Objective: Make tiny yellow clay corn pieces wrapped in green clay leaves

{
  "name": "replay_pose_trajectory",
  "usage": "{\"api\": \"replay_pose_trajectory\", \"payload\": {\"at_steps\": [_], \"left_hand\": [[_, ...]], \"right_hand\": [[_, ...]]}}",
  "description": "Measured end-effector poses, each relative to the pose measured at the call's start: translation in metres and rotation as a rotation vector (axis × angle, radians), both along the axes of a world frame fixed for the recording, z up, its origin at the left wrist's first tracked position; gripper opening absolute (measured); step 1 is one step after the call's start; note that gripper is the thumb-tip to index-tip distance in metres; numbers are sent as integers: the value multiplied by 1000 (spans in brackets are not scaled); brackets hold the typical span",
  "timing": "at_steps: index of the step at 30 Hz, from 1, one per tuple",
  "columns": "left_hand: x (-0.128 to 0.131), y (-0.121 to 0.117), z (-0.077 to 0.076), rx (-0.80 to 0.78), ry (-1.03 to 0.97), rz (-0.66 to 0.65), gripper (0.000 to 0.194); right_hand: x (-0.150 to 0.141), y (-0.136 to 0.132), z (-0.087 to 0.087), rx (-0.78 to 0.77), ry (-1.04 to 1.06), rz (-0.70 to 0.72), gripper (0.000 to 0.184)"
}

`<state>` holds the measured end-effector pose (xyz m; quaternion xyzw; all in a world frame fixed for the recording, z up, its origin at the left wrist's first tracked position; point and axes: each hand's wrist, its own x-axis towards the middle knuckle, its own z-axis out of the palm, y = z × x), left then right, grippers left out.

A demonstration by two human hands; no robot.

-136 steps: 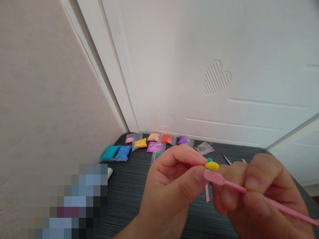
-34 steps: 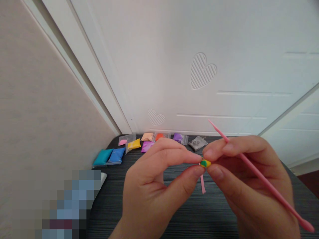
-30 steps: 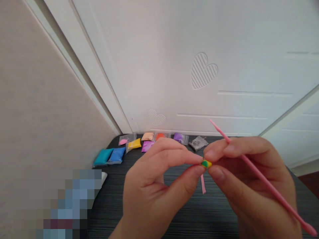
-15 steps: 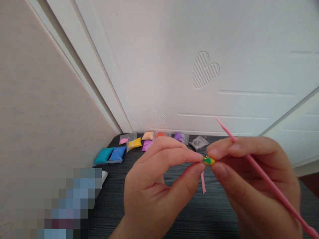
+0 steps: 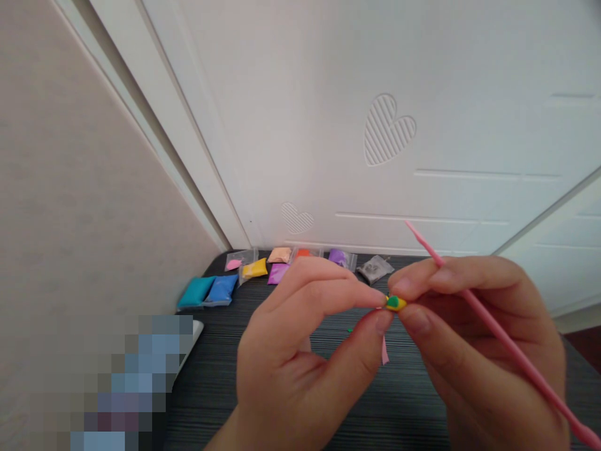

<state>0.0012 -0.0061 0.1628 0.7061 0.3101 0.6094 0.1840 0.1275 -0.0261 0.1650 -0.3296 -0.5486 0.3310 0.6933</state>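
Note:
Between my two hands is a tiny piece of yellow and green modelling clay [image 5: 399, 305], its green patch facing me. My left hand [image 5: 310, 338] pinches its left side between thumb and fingertips. From the right, the thumb and forefinger of my right hand [image 5: 479, 338] close on the same piece. A pink clay modelling tool [image 5: 498, 335] also rests in my right hand, slanting across the fingers with its thin tip up and its other end at lower right. My fingertips hide part of the clay.
Bags of coloured clay, among them a blue one [image 5: 222, 290], a yellow one [image 5: 254, 269] and a purple one [image 5: 339, 258], lie along the back of the dark table [image 5: 211, 388]. A crumpled clear bag [image 5: 375, 269] and a pink strip [image 5: 385, 352] lie there too. A white door [image 5: 300, 125] stands behind.
The pink tool, earlier with its flat end against the clay, has swung back across my right hand. My right fingers now pinch the clay, whose green patch has turned more into view.

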Motion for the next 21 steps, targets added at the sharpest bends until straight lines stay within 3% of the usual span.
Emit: {"api": "replay_pose_trajectory", "payload": {"at_steps": [13,21], "left_hand": [[0,0,-2,111,38,27,24],[-1,-1,-1,55,40,18,22]], "right_hand": [[-3,0,2,-32,38,-43,21],[6,3,0,-59,-7,65,24]]}}
